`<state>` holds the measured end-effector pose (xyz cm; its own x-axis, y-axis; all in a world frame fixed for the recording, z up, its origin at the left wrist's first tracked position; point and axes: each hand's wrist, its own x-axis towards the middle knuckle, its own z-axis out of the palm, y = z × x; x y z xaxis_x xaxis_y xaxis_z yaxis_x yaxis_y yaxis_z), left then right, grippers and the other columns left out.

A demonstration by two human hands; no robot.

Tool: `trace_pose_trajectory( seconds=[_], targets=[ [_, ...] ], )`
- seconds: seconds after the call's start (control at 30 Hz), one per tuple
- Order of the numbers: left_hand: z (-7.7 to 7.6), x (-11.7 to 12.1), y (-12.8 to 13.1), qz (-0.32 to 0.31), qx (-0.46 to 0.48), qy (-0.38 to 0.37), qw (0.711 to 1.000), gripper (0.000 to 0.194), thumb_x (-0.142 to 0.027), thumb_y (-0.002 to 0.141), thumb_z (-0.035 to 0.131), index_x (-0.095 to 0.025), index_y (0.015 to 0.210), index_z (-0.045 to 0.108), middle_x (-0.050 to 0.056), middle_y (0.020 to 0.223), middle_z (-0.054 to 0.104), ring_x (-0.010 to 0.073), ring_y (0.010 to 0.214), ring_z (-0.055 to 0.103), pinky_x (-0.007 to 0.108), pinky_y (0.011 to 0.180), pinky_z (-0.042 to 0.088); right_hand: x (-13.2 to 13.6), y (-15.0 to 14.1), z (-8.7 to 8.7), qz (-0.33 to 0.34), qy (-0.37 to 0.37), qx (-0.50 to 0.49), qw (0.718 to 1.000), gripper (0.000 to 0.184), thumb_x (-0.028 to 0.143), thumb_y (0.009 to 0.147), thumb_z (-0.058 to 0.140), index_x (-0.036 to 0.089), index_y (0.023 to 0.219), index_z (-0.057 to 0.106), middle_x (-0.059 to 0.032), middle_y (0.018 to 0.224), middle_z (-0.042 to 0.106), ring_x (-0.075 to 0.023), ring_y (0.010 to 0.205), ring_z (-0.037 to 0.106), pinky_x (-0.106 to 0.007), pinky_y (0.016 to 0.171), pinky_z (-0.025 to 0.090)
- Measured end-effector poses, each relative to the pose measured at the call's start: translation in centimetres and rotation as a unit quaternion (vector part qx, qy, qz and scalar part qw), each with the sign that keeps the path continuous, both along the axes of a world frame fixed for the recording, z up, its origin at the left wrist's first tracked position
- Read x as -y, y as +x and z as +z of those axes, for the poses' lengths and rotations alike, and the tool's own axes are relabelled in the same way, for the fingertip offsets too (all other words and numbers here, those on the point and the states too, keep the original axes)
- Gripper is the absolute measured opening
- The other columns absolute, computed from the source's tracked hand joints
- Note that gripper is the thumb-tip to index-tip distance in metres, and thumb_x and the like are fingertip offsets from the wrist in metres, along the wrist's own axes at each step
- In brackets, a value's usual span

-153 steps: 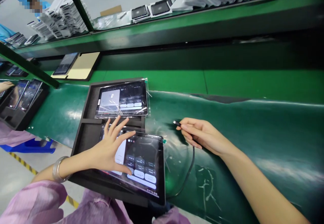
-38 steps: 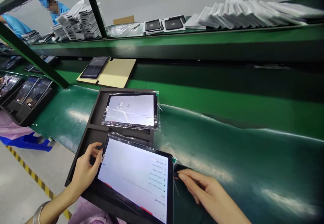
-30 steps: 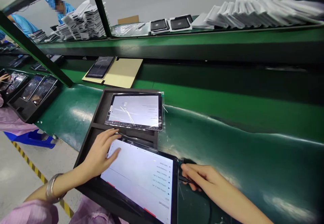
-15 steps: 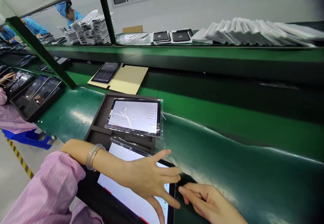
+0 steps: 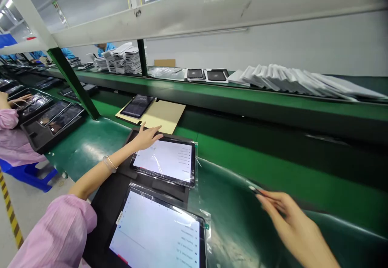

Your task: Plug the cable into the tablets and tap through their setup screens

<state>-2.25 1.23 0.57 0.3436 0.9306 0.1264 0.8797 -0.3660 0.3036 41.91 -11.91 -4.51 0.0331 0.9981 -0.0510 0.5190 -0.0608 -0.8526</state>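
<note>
**A:** Tablets?

**B:** Near tablet [image 5: 154, 235] lies lit in the black tray [image 5: 103, 227], bottom slot. Far tablet [image 5: 162, 163] sits bagged in the upper slot.

**A:** Hands?

**B:** Well apart. Left hand [image 5: 147, 137] has come off the near tablet, fingers spread at the tray's top edge. Right hand [image 5: 292, 223] has moved out over the green belt [image 5: 230, 191], pinching a small plug [image 5: 253, 188].

**A:** Beyond?

**B:** Third tablet [image 5: 137, 106] on a tan sheet [image 5: 165, 116].
</note>
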Motion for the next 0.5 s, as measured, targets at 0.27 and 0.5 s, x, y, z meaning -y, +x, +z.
trace_pose_trajectory(
  seconds=[0.27,0.5],
  targets=[
    [-0.8,2.6,0.0,-0.039,0.047,-0.014,0.998,0.052,-0.054,0.109,0.038,-0.023,0.15,0.046,0.005,0.122,0.076,0.02,0.123,0.067,0.049,0.131,0.012,-2.3,-8.6,0.5,0.045,0.075,-0.029,0.996,0.061,0.079,0.086,0.061,0.022,0.103,0.075,-0.0119,0.105,0.079,-0.0323,0.093,0.072,-0.046,0.086,0.055],
    [-1.5,10.0,-2.4,0.127,0.093,-0.04,0.987,0.07,-0.056,0.106,0.041,-0.016,0.162,0.027,0.02,0.157,0.049,0.0333,0.147,0.047,0.052,0.12,0.038,-2.1,-9.7,-1.2,0.022,0.082,-0.026,0.996,0.052,0.071,0.086,0.064,0.024,0.098,0.08,-0.0096,0.106,0.08,-0.0328,0.095,0.073,-0.044,0.081,0.055]
  ],
)
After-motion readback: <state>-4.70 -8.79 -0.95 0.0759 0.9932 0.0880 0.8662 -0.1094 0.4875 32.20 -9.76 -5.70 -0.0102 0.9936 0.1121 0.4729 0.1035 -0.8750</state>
